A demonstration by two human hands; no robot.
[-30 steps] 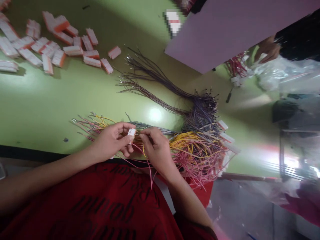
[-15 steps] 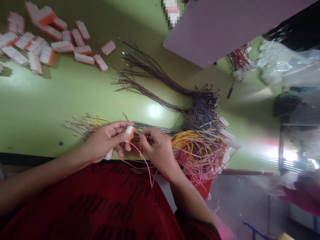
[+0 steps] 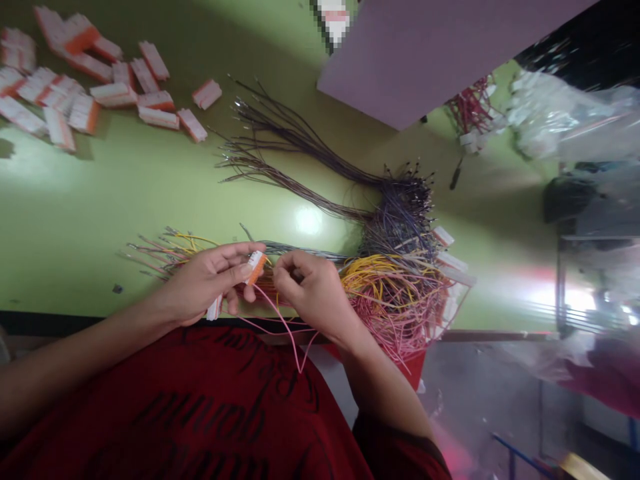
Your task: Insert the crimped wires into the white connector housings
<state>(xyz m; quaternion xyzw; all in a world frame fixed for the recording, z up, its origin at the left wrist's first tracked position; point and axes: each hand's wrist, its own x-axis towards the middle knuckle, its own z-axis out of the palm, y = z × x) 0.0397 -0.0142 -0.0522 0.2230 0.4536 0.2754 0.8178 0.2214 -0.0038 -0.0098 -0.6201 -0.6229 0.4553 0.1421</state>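
Observation:
My left hand [image 3: 207, 277] pinches a white and orange connector housing [image 3: 257, 265] between thumb and fingers, its orange side turned to the right. A pink wire [image 3: 283, 317] runs out of the housing and loops down in front of my shirt. Close to the housing's right side, my right hand [image 3: 313, 287] is closed in a pinch on a thin wire; its tip is mostly hidden by the fingers. A second white and orange connector [image 3: 215, 307] shows below my left wrist. Beneath both hands lie yellow and pink wires [image 3: 185, 243] with metal terminals.
A tangled heap of yellow wires [image 3: 373, 280] and pink wires lies right of my hands. Dark wires [image 3: 310, 153] stretch across the green table [image 3: 100, 220]. Loose connectors [image 3: 113, 93] are scattered at upper left. A purple panel [image 3: 425, 60] and plastic bags [image 3: 545, 120] stand at upper right.
The connector in my left hand has turned, showing more of its orange side. My right hand stays pinched beside it. The co-worker's hand at upper right has gone out of sight.

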